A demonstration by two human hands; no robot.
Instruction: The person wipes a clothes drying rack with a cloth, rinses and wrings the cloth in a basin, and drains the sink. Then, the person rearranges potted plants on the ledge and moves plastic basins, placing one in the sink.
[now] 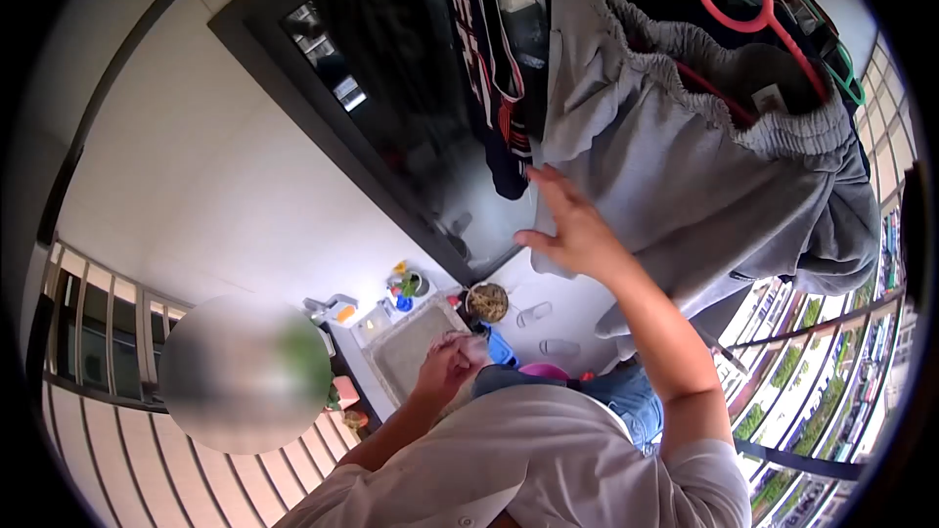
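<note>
Grey trousers (pixel 675 156) with an elastic waist hang from a pink hanger (pixel 734 15) at the upper right. My right hand (pixel 572 230) is raised at their left edge, fingers apart and holding nothing. Beside it hangs a dark garment (pixel 479 59) with red and white patterns, its lower end close to my fingertips. Lower down, my left hand (pixel 450 365) is over the edge of a sink (pixel 401 352), its fingers curled around something pale that I cannot make out.
A dark-framed glass door (pixel 391 88) stands behind the garments. Near the sink are a potted plant (pixel 416 284), a round basket (pixel 486 302) and a pink basin (pixel 544 371). More hangers (pixel 846 73) hang at the upper right, beside window bars.
</note>
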